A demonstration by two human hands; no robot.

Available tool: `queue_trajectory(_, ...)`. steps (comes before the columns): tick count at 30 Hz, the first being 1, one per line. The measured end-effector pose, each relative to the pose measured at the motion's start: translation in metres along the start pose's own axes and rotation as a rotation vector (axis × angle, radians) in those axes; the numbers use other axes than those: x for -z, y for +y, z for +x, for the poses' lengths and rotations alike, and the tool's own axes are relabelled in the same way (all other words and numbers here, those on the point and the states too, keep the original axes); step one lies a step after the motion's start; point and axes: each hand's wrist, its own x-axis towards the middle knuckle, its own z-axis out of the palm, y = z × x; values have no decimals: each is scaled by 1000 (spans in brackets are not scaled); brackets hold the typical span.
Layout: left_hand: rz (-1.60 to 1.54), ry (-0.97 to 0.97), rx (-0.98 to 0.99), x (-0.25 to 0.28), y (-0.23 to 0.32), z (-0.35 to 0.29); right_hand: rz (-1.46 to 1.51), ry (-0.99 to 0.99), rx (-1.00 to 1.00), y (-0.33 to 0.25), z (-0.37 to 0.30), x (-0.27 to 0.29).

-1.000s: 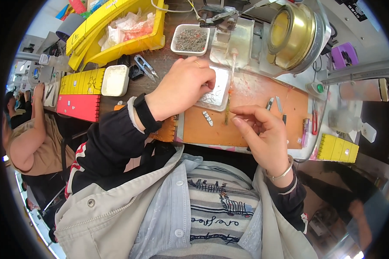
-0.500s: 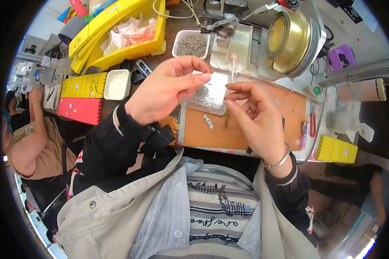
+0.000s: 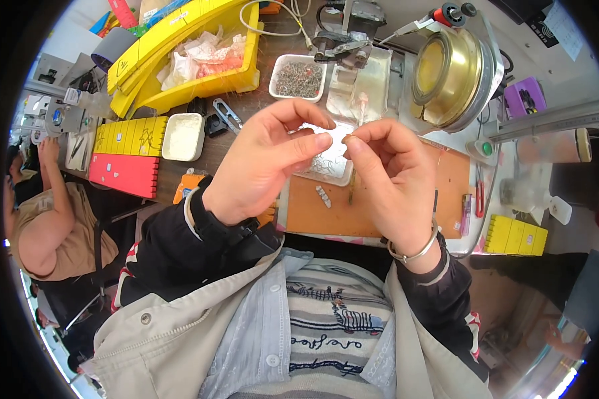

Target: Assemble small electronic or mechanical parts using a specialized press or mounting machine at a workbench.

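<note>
My left hand is raised over the bench, thumb and forefinger curled into a pinch. Whatever sits between those fingertips is too small to make out. Facing it closely, my right hand pinches thumb against forefinger, also on something too fine to name. Just beyond and below both hands lies a white tray with small curved metal pieces in it, partly covered by my fingers. A small pale strip rests on the orange-brown work mat nearer to me.
Farther back stands a white tub of small metal pieces, beside a metal clamp device. A large gold spool is at right. Left are a yellow bin, a white dish and scissors. Another person sits at far left.
My hands have come closer together, fingertips now almost meeting. The right thumb and forefinger have closed from apart into a pinch. The whole view has shifted slightly.
</note>
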Motion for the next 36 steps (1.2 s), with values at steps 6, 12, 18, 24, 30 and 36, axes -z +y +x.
queue_trajectory(6,438,64,-387,-7,9,-2,-130,-30,43,-1,-1,3)
queue_trajectory(12,631,71,-392,-11,12,-1,-166,-19,46,-3,-4,3)
queue_trajectory(18,804,109,-555,-14,7,-4,-432,26,155,-7,-16,24)
queue_trajectory(24,485,69,-373,-27,0,-10,-373,46,130,-17,-27,31)
queue_trajectory(30,465,30,-394,-27,-2,-4,-354,65,111,-15,-28,39)
queue_trajectory(36,540,1,-416,-33,0,-7,-404,96,128,-15,-38,46)
